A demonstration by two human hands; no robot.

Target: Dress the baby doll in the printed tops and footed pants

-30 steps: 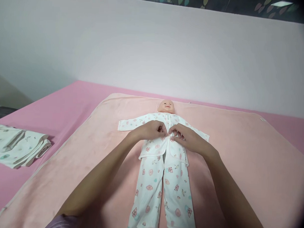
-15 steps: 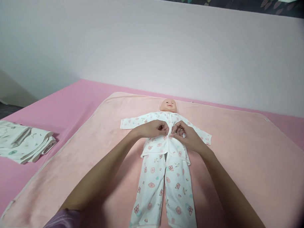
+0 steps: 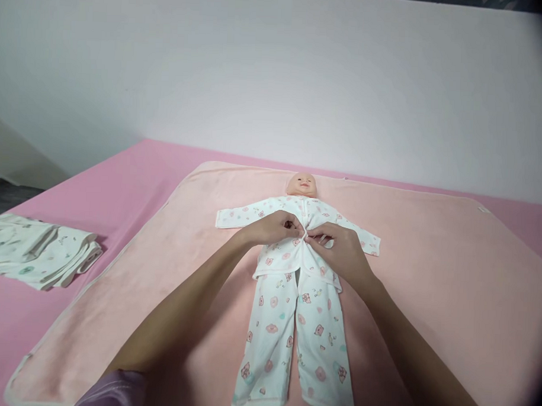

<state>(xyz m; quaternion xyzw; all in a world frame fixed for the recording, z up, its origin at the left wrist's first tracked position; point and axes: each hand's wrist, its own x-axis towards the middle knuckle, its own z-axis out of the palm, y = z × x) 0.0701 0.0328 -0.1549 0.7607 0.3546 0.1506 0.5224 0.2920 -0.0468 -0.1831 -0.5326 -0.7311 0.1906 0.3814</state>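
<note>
A baby doll (image 3: 302, 184) lies on its back on a peach blanket (image 3: 428, 279), dressed in a white printed shirt (image 3: 278, 259) and matching trousers (image 3: 270, 339). My left hand (image 3: 272, 228) and my right hand (image 3: 340, 250) meet over the doll's chest. Both pinch the shirt's front opening, fingers curled and pressed together at the middle seam. The doll's arms stretch out to either side inside the sleeves. My hands cover the fastening itself.
The blanket lies on a pink bed (image 3: 102, 185) against a white wall (image 3: 275, 79). A folded pile of white printed clothes (image 3: 33, 254) rests on the bed at the far left. A dark floor (image 3: 4, 192) shows beyond the left edge.
My two hands stay on the shirt front and have drawn closer together at the seam. The view has shifted slightly, so the doll sits a little higher and to the right.
</note>
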